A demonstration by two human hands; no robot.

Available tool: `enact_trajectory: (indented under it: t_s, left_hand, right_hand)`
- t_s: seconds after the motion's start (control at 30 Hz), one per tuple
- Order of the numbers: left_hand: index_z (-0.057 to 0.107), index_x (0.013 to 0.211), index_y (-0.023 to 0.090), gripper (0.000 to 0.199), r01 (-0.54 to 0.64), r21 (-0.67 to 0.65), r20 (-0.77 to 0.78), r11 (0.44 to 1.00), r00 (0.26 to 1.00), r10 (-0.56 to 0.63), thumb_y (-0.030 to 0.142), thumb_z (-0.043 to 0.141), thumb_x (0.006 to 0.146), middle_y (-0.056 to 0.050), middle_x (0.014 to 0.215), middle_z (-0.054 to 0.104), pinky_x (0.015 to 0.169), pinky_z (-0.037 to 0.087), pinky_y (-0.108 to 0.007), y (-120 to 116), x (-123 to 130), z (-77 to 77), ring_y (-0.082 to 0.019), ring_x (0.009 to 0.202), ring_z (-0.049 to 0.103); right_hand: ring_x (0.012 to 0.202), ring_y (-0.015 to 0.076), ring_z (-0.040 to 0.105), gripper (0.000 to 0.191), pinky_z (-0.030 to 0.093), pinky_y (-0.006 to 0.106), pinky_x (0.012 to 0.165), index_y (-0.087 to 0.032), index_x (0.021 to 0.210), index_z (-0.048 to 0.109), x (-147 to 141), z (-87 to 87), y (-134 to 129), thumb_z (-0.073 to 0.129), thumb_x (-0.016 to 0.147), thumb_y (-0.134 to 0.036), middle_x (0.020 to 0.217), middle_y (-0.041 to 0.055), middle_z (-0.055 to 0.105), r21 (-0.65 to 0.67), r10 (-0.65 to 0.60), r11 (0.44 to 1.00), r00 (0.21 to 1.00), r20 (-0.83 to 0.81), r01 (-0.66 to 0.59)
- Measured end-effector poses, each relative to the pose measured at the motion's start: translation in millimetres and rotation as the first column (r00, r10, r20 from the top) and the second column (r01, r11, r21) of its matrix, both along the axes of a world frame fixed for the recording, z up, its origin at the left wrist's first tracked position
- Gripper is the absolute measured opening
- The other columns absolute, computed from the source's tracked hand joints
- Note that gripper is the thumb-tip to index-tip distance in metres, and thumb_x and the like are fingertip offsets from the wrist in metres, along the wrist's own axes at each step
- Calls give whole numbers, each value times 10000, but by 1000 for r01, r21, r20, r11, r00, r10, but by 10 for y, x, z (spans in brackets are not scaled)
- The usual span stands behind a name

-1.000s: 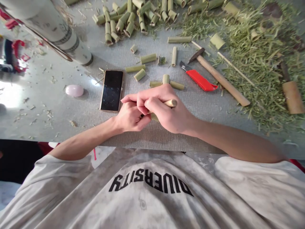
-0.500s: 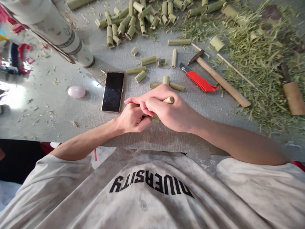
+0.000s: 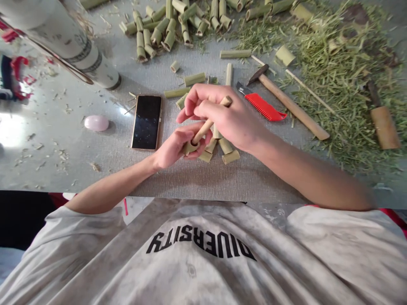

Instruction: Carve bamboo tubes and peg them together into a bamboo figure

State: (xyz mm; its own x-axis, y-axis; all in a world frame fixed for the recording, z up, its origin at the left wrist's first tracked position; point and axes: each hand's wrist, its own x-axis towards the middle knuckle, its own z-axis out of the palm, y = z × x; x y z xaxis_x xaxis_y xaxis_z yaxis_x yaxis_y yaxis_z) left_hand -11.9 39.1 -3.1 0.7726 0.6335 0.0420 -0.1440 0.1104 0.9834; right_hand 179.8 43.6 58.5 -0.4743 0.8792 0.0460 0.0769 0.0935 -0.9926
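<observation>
My left hand [image 3: 170, 148] is closed around a short bamboo tube [image 3: 190, 148], its open end facing up toward the right. A round wooden stick [image 3: 203, 130] slants down from my right hand [image 3: 232, 118], which grips it between thumb and fingers. The lower tip of the stick is at the mouth of the tube; how far it goes in, I cannot tell. Just beyond my left fingers lie several cut bamboo pieces [image 3: 230, 157] on the grey table [image 3: 178, 184]. More bamboo pieces [image 3: 194, 79] lie behind my right hand, partly covered by it.
A phone [image 3: 146, 123] and a pink egg-shaped object [image 3: 96, 123] lie on the left, near a tall pale cylinder [image 3: 85, 51]. To the right are a red utility knife [image 3: 265, 106], a hammer [image 3: 294, 106] and green shavings [image 3: 343, 84]. Piled bamboo tubes [image 3: 160, 31] sit at the back.
My right hand has lifted and moved off my left hand, with its fingers loosened. The stick and tube now show between them, as do bamboo pieces on the table. The view has shifted slightly.
</observation>
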Motion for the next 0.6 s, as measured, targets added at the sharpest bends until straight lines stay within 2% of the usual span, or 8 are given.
enact_trajectory:
  t_s: [0.07, 0.17, 0.27, 0.33, 0.47, 0.53, 0.6]
  left_hand:
    - [612, 983, 246, 391, -12, -91, 4, 996, 1000, 13, 637, 603, 1005, 63, 530, 455, 410, 315, -305, 3, -13, 1, -123, 396, 316]
    - [631, 985, 243, 398, -31, -111, -25, 993, 999, 28, 640, 615, 1012, 63, 525, 461, 405, 300, -305, 2, -21, -37, -121, 391, 313]
    - [578, 949, 255, 371, -68, -108, -5, 992, 998, 68, 616, 655, 986, 71, 521, 468, 398, 296, -302, 13, -6, -73, -116, 387, 313]
    - [544, 921, 260, 388, -100, -78, -7, 992, 995, 100, 628, 650, 984, 71, 511, 455, 394, 298, -304, 24, 3, -86, -116, 384, 312]
    - [535, 912, 254, 386, -247, 78, -50, 966, 967, 251, 608, 597, 1052, 41, 552, 501, 407, 312, -306, 18, -49, -134, -125, 419, 376]
    - [554, 950, 249, 370, -343, 226, -62, 912, 929, 365, 583, 536, 1108, 15, 608, 563, 437, 353, -318, 4, -118, -181, -146, 467, 466]
    - [572, 1062, 250, 402, -350, 465, -71, 813, 901, 428, 582, 375, 1173, -1, 661, 629, 480, 403, -344, -6, -204, -231, -168, 510, 540]
  right_hand:
    - [708, 133, 597, 177, 484, 239, 587, -233, 869, 574, -11, -51, 16, 597, 1038, -279, 810, -32, 591, -1, -30, 1000, 999, -21, 30]
    - [635, 112, 456, 448, 409, 244, 586, -238, 731, 488, -30, -85, 2, 679, 1095, -416, 656, -58, 435, 109, -112, 989, 988, 104, 100]
    - [608, 101, 359, 607, 320, 283, 566, -232, 659, 459, -14, -64, -19, 752, 1077, -560, 596, -63, 390, 209, -143, 971, 982, 127, 115]
    - [600, 99, 355, 643, 280, 310, 556, -222, 661, 499, 10, -32, -35, 748, 1074, -648, 598, -57, 429, 231, -115, 969, 987, 113, 86]
    - [644, 110, 434, 689, 304, 292, 576, -207, 724, 584, 40, 44, -99, 653, 1078, -794, 655, -35, 514, 269, -61, 963, 990, 125, 26]
    - [654, 111, 443, 704, 326, 277, 601, -211, 731, 576, 37, 87, -158, 605, 1089, -816, 641, -40, 484, 292, -59, 956, 989, 135, 18]
    - [639, 111, 418, 691, 333, 282, 621, -216, 729, 563, 33, 144, -234, 575, 1122, -784, 619, -48, 451, 331, -61, 944, 987, 151, 8]
